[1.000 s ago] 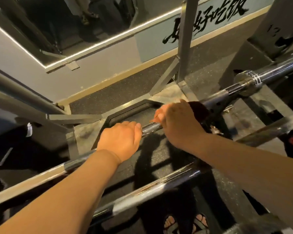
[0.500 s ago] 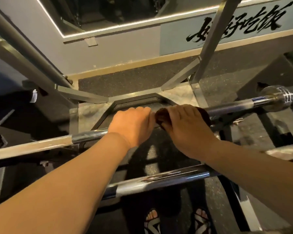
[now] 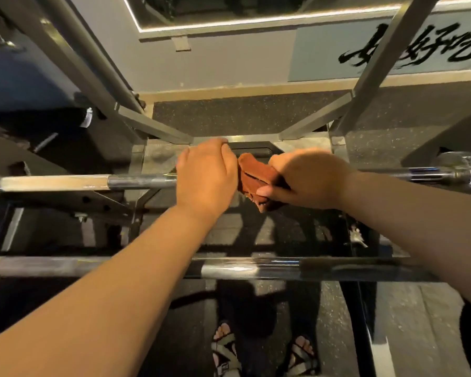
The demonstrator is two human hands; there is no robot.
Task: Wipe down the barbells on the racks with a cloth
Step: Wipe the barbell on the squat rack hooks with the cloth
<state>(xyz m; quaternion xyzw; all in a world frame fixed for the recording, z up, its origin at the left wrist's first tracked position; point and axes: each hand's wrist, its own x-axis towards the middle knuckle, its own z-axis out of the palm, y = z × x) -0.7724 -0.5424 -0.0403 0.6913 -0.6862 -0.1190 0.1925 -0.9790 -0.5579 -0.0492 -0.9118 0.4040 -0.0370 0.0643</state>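
A steel barbell [image 3: 136,182] runs level across the middle of the head view, resting on the rack. My left hand [image 3: 206,176] is closed around its shaft near the centre. Right beside it, my right hand [image 3: 307,178] presses a reddish-brown cloth [image 3: 256,178] around the same bar; the cloth's folds stick out between the two hands. The bar's sleeve collar [image 3: 465,170] shows at the far right. A second barbell [image 3: 256,268] lies parallel, nearer to me, below both forearms.
Grey rack uprights [image 3: 378,66] and diagonal braces [image 3: 152,125] stand beyond the bars, before a wall with black lettering [image 3: 408,53]. Dark rubber flooring [image 3: 239,115] lies underneath. My sandalled feet [image 3: 226,349] show at the bottom. A rack post [image 3: 359,308] drops at the right.
The camera has tilted so the bars now look level. My right hand with the cloth has slid left along the bar until it sits against my left hand, and more cloth shows.
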